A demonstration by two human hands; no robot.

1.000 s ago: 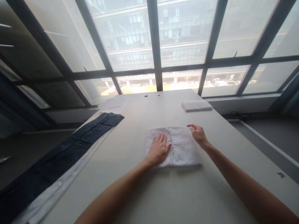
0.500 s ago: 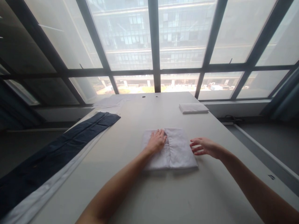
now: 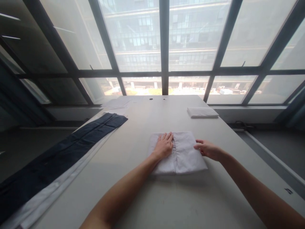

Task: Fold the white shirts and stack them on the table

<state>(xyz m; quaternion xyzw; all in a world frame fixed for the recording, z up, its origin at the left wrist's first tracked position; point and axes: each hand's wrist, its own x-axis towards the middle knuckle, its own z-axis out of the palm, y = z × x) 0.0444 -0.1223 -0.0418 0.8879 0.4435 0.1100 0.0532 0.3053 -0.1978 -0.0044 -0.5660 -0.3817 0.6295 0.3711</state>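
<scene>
A folded white cloth [image 3: 187, 154] lies on the white table [image 3: 143, 124], in the middle of the head view. My left hand [image 3: 164, 146] rests flat on its left half, fingers spread and pointing away from me. At the cloth's right edge is my right hand [image 3: 207, 149], its thumb and fingers closed on that edge; some of its fingers are hidden under or behind the cloth.
Dark blue folded cloth [image 3: 78, 140] lies over white cloth [image 3: 59, 187] along the left table edge. Paper sheets [image 3: 116, 103] lie at the back left. A second folded white cloth [image 3: 202, 112] sits at the back right. Windows [image 3: 140, 38] stand beyond.
My right hand has moved in to the cloth's right edge and closed on it. My left hand stays on the cloth. The whole view has shifted slightly.
</scene>
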